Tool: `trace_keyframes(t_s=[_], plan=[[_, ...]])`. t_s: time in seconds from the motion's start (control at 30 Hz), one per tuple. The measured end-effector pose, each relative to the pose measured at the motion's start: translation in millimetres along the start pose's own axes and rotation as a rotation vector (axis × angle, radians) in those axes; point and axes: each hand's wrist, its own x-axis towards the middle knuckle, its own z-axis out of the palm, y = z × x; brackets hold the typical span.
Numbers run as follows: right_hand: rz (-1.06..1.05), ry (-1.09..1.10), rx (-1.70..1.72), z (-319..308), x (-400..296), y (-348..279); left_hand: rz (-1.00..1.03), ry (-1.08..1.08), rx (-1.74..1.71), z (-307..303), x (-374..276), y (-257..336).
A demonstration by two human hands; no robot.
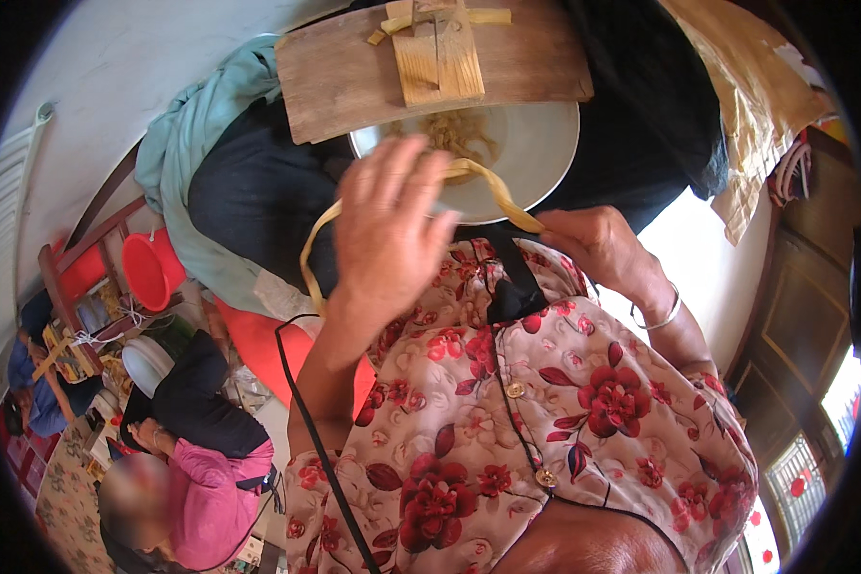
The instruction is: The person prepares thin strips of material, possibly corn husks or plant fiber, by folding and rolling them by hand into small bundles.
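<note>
A long yellowish strip of pliable material runs in a loop above a white bowl on my lap. Its right end is pinched in the fingers of my right hand, beside the bowl's rim. My left hand, blurred, lies over the bowl's left edge with fingers spread; the strip passes behind it and hangs down to the left. Whether that hand grips the strip is hidden. Curled tan scraps lie in the bowl. Beyond it rests a wooden board with a wooden block holding an upright thin metal piece.
Short yellow pieces lie on the board. Teal cloth drapes at left, near a red plastic bucket. At lower left sits a person in pink, with another in blue farther off. Brown paper hangs at upper right.
</note>
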Motion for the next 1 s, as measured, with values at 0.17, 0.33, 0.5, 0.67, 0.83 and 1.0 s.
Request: trace_keyframes(t_s=[0.17, 0.33, 0.5, 0.67, 0.83, 1.0], plan=[[-0.115, 0.208, -0.002, -11, 20, -21, -0.073, -0.215, -0.602, 45, 12, 29], [0.196, 0.266, 0.371, -12, 26, -12, -0.152, -0.307, -0.759, 37, 21, 27], [0.250, -0.141, 0.385, 6, 47, -19, 0.020, -0.152, -0.288, 21, 66, 9], [-0.044, 0.193, 1.260, -11, 50, -51, -0.268, -0.265, -1.342, 39, 70, -3], [-0.078, 0.777, 0.572, 13, 96, -6, -0.482, -0.330, -1.682, 40, 62, 28], [0.092, 0.769, -0.011, 19, 93, 4, -0.460, -0.192, -1.525, 79, 56, 9]])
